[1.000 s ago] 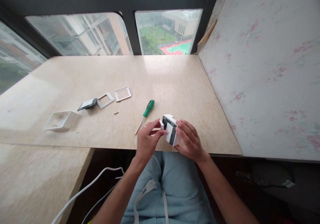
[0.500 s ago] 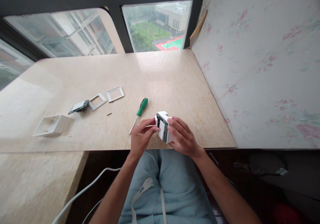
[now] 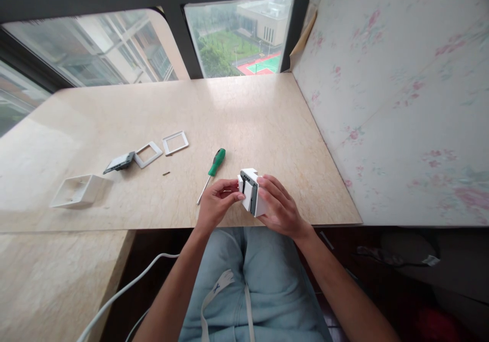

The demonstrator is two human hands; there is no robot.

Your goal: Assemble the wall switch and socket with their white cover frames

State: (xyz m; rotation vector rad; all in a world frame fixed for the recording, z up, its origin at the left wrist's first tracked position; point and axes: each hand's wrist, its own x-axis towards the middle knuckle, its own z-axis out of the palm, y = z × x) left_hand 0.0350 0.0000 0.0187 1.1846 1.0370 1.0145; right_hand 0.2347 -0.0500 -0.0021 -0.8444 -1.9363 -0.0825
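A wall switch with a dark grey rim and a white rocker sits in a white back box, held up near the front edge of the counter. My right hand wraps round the box from the right side. From the left, my left hand pinches the switch's near edge between thumb and fingers, beside a small white piece that stands out there. How that piece is joined I cannot tell. Just left of my left hand lies a screwdriver with a green handle, its tip toward me.
Left on the counter lie two white frames, a second switch, an open white box and two small screws. A floral-papered wall bounds the right. Windows are behind. A white cable hangs at lower left.
The switch and box have turned very slightly in my hands, and both hands keep nearly the same grip. The view has shifted a little; the things on the counter stay put.
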